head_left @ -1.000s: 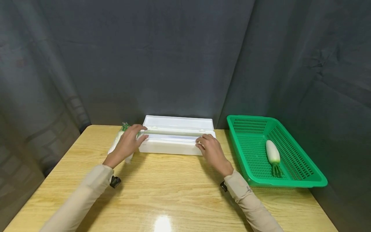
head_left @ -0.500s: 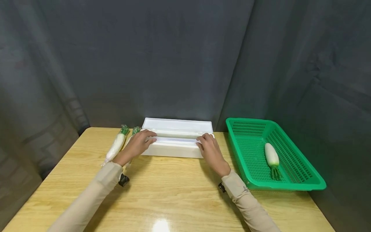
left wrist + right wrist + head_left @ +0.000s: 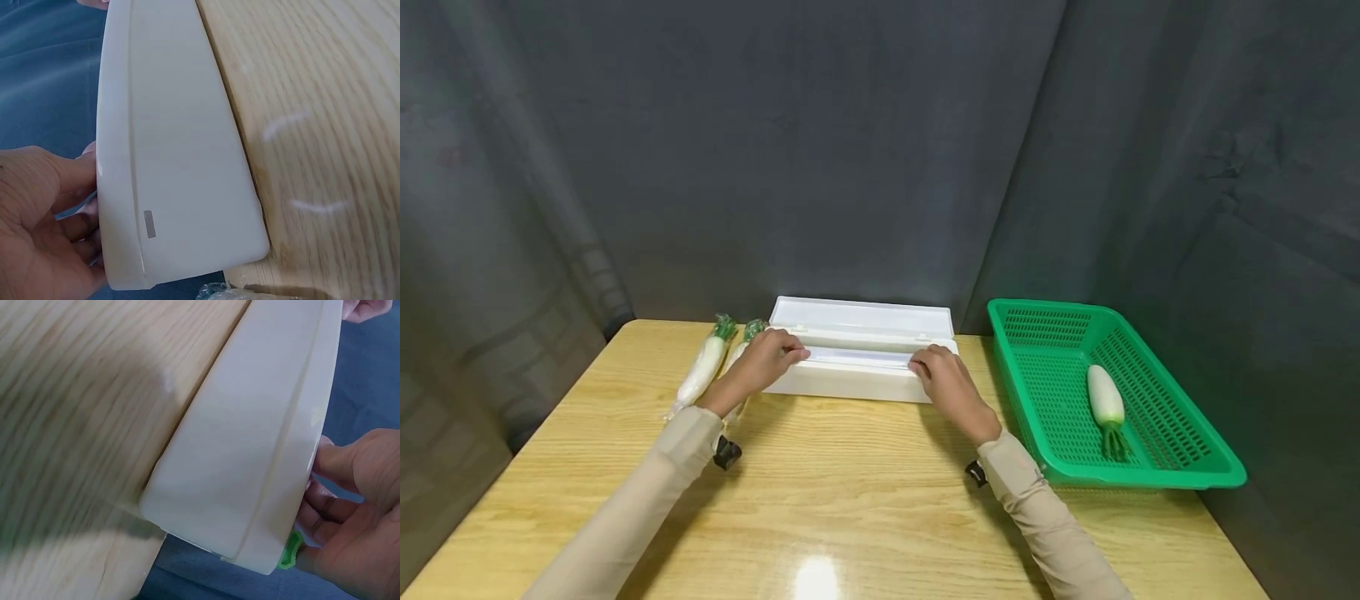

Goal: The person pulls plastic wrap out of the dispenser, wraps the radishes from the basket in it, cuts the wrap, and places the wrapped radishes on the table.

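Observation:
A long white plastic-wrap dispenser box stands at the back of the table, its lid raised behind it. Over its left part, my left hand pinches the edge of the plastic wrap with thumb and fingers close together. My right hand pinches at the right part in the same way. Both wrist views show the box's front wall, with the fingertips hidden behind its upper edge. In the right wrist view a small green piece shows at the box's end, beside the right hand's fingers.
Two film-wrapped white radishes, one radish farther left and another radish partly behind the left hand, lie left of the box. A green plastic basket at the right holds one radish. A dark curtain hangs behind the table.
My left hand has moved right along the box, uncovering the wrapped radishes, and its thumb and fingers have closed together. The right hand stays at the box's right part.

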`<state>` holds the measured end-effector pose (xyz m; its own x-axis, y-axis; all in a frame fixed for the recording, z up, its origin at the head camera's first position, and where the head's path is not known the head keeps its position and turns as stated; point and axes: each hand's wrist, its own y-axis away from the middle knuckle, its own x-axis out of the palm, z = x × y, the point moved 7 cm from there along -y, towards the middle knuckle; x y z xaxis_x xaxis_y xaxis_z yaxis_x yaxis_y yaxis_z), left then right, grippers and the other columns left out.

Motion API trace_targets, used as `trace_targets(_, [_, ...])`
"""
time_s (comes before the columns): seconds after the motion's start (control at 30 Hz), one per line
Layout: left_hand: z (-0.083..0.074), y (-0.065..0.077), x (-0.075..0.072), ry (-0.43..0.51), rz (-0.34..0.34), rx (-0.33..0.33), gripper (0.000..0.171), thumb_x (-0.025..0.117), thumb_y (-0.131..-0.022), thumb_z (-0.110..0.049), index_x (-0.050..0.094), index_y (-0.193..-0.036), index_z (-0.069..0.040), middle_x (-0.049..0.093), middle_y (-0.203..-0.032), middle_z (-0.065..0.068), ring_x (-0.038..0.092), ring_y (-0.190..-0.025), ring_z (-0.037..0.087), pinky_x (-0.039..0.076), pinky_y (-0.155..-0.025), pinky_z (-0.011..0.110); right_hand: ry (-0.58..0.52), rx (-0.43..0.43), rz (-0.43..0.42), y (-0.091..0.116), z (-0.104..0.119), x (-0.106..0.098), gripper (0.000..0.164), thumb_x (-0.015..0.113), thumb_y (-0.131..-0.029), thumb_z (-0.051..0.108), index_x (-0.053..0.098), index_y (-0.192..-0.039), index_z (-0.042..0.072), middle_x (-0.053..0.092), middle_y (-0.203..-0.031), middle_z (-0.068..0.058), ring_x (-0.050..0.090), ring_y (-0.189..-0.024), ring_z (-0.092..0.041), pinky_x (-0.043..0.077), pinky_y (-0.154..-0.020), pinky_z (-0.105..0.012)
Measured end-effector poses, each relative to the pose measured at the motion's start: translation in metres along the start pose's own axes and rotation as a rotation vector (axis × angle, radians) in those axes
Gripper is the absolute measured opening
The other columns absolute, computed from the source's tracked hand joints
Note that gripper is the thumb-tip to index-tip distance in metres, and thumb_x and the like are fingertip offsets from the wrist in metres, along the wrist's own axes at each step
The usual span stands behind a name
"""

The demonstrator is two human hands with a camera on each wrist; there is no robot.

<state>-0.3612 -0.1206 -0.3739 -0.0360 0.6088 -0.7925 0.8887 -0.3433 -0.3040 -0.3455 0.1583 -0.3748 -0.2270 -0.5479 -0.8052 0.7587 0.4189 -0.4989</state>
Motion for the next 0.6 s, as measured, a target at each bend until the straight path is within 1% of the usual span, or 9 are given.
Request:
trace_targets(0.1, [0.0007,-0.0022,0.0006,0.026,0.028,-0.015,0.021,0.069,-0.102,-0.012,0.074,-0.083,-0.007,0.065,-0.078,0.005,0.048,-0.066,0.016,0.044,-0.067,0.035,-0.02,0.033,0.004,-0.0005,-0.003,0.0002,0.007,0.073,-0.097,0.003,0.078,-0.097,-0.002,0.071,-0.09,-0.014,0.066,-0.083,-0.028,0.057,-0.073,-0.041])
trace_targets(0.17, [0.0011,-0.0028,0.0008,0.031,0.035,-0.031,0.025,0.069,-0.102,-0.012,0.071,-0.077,-0.008,0.06,-0.074,0.004,0.044,-0.064,0.015,0.041,-0.065,0.034,-0.024,0.048,0.002,-0.0007,-0.0043,0.0011,0.007,0.073,-0.097,0.003,0.077,-0.096,-0.001,0.069,-0.09,-0.013,0.064,-0.083,-0.028,0.056,-0.073,-0.04])
trace_targets(0.27, [0.0009,-0.0043,0.0007,0.033,0.028,-0.051,0.032,0.068,-0.102,-0.013,0.063,-0.071,-0.01,0.053,-0.07,0.002,0.04,-0.061,0.015,0.038,-0.065,0.033,-0.023,0.058,-0.015,-0.0013,-0.0051,0.0018,0.006,0.073,-0.097,0.003,0.076,-0.094,-0.002,0.067,-0.089,-0.014,0.062,-0.083,-0.029,0.055,-0.073,-0.042])
trace_targets(0.33, [0.0003,-0.0051,0.0003,0.035,0.014,-0.063,0.034,0.068,-0.103,-0.013,0.061,-0.069,-0.01,0.051,-0.068,0.002,0.039,-0.06,0.015,0.038,-0.065,0.033,-0.004,0.055,-0.032,-0.0018,-0.005,0.0022,0.007,0.072,-0.097,0.002,0.074,-0.093,-0.003,0.066,-0.088,-0.015,0.062,-0.085,-0.032,0.055,-0.075,-0.044])
trace_targets(0.4, [0.0013,-0.0058,0.0001,0.034,-0.012,-0.061,0.034,0.068,-0.103,-0.012,0.061,-0.069,-0.01,0.052,-0.068,0.002,0.039,-0.06,0.015,0.038,-0.066,0.033,0.02,0.043,-0.05,-0.0023,-0.0044,0.003,0.009,0.072,-0.097,0.002,0.072,-0.091,-0.004,0.065,-0.087,-0.015,0.062,-0.085,-0.034,0.055,-0.076,-0.045])
trace_targets(0.5, [0.0012,-0.0053,-0.0005,0.036,-0.034,-0.06,0.03,0.069,-0.102,-0.012,0.066,-0.072,-0.01,0.058,-0.073,0.004,0.042,-0.064,0.017,0.039,-0.068,0.035,0.057,0.026,-0.067,-0.0022,-0.0035,0.0047,0.01,0.071,-0.098,0.003,0.069,-0.091,-0.004,0.064,-0.087,-0.015,0.061,-0.085,-0.034,0.054,-0.077,-0.045])
trace_targets(0.6, [0.0009,-0.0056,0.0002,0.027,-0.042,-0.051,0.019,0.072,-0.1,-0.014,0.074,-0.082,-0.009,0.066,-0.082,0.006,0.053,-0.073,0.019,0.046,-0.072,0.038,0.075,0.03,-0.072,-0.0018,-0.0032,0.0062,0.011,0.069,-0.099,0.003,0.067,-0.09,-0.003,0.063,-0.087,-0.015,0.059,-0.084,-0.033,0.053,-0.077,-0.044])
